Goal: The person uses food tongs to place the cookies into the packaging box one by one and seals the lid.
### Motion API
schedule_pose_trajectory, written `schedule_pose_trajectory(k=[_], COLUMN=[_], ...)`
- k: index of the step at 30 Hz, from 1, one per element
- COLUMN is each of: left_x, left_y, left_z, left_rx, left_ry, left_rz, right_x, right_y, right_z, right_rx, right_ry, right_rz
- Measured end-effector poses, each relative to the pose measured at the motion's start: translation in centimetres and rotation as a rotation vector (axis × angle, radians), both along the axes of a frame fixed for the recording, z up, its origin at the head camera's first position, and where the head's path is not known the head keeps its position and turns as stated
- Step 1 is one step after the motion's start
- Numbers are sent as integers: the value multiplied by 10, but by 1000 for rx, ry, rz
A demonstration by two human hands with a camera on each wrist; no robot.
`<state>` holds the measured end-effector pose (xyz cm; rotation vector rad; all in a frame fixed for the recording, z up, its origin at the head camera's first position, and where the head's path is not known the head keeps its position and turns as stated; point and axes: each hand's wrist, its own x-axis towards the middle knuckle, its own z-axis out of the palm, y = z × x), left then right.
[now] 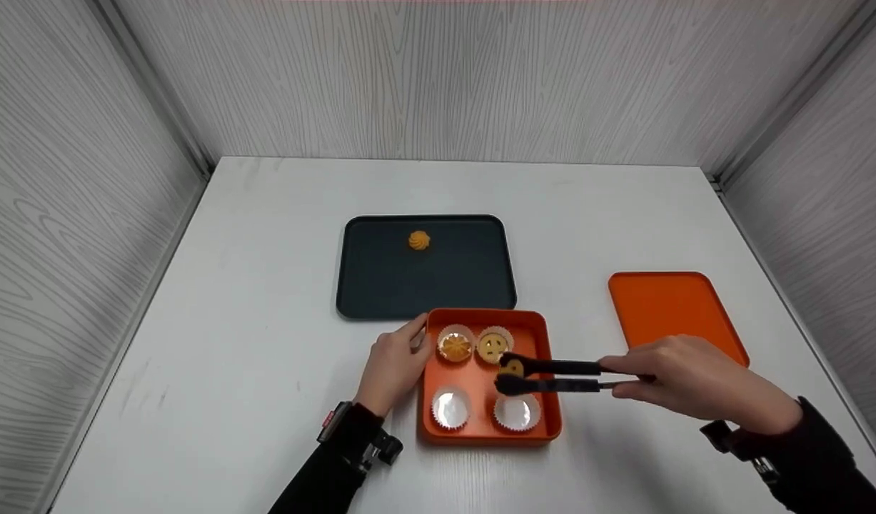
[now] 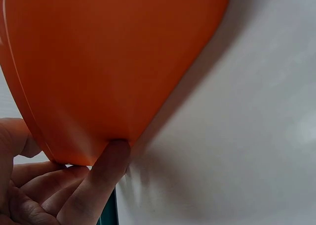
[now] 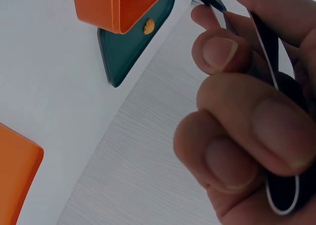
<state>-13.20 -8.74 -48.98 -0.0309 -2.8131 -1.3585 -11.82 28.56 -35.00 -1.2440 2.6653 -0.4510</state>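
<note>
White bench (image 1: 266, 300) carries a dark tray (image 1: 380, 285) with one orange cookie (image 1: 419, 240) left at its far side. Orange lid (image 1: 659, 307) lies flat to the right, well apart from the box. Orange box (image 1: 548, 385) sits just in front of the dark tray, four paper cups inside: far-left cup (image 1: 455, 344) and far-right cup (image 1: 493, 345) each hold a cookie, the two near cups (image 1: 450, 408) look empty.

Left hand (image 1: 393, 365) rests against the box's left wall, fingers mostly straight, steadying it; wrist view shows a fingertip (image 2: 111, 160) pressed to the orange wall.

Right hand (image 1: 684, 382) clenches the black tongs (image 1: 552, 376), whose tips pinch a cookie (image 1: 512, 368) over the box, between the far-right cup and the near-right cup (image 1: 517, 412).

Doing it well, likely: keep the squeeze light so the cookie doesn't crumble, centre it over an empty cup, lower before releasing, left hand keeping the box from sliding.
</note>
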Motion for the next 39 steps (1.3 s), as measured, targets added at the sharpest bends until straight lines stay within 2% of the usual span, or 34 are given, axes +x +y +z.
schedule_pose_trajectory(k=[6,11,18,28,39], left_x=[-1,-1,-2,-2,-1], left_y=[0,0,1,1,1], left_z=[1,1,1,0,3], left_rx=[5,0,3,5,5], left_ry=[-31,-29,-33,-60,-87], left_rz=[7,8,6,10,15], right_x=[6,5,5,2,2], right_y=[-3,-8,-15,-17,-9], right_z=[0,-2,-9,-24,-17], right_rx=[80,127,187,184,132], right_ry=[9,-6,17,-21,8], right_rz=[41,35,34,19,11])
